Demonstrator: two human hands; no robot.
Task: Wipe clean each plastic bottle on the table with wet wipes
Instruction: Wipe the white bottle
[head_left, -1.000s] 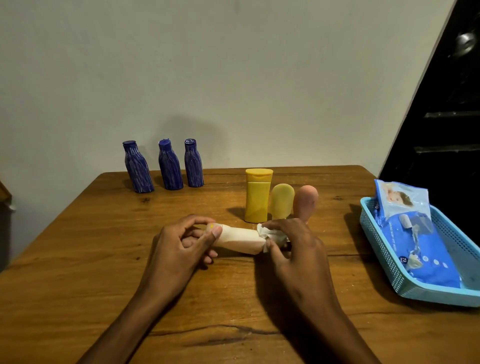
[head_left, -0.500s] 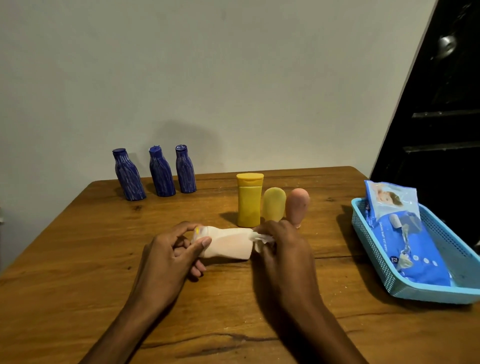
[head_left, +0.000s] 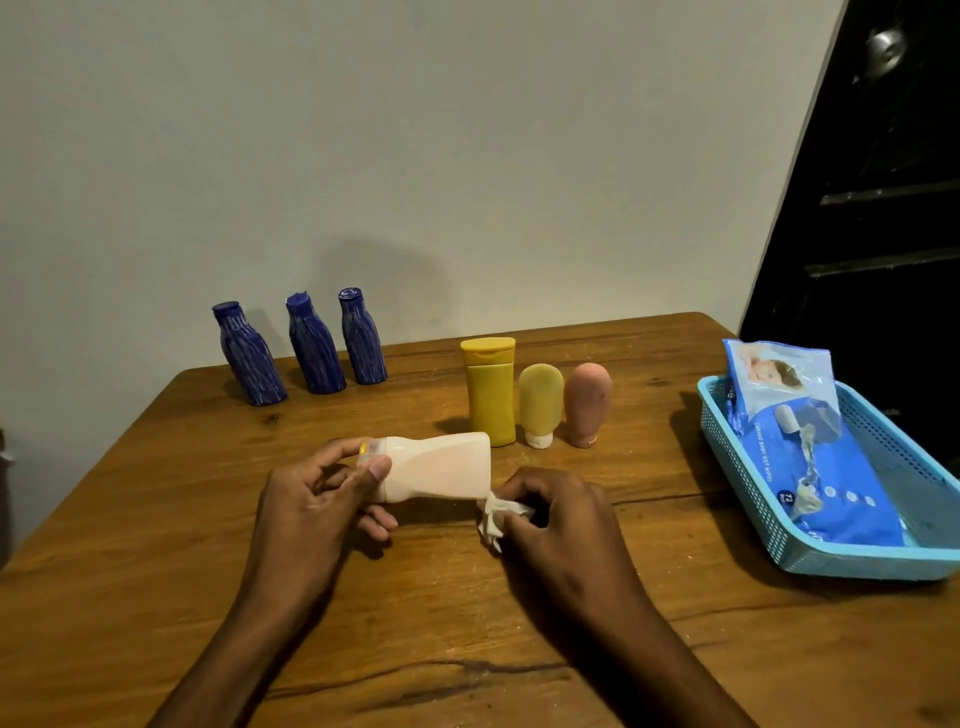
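My left hand (head_left: 317, 499) grips the neck end of a pale cream bottle (head_left: 439, 467) held on its side above the wooden table (head_left: 156, 545). A crumpled white wet wipe (head_left: 496, 517) is pinched in my right hand (head_left: 558, 525), just off the bottle's lower base corner. Behind stand a yellow bottle (head_left: 491, 397), a pale yellow tube (head_left: 540, 402) and a pink tube (head_left: 587, 402), both tubes cap-down. Three blue bottles (head_left: 309, 351) line the back left.
A light blue plastic basket (head_left: 831, 551) sits at the right edge of the table and holds a blue pack of wet wipes (head_left: 810, 467). A pale wall runs behind the table, and a dark door stands at the right.
My right hand has slid the wipe off the bottle's base and down toward the table. The bottle's base has tipped up, and my left hand has shifted a little left.
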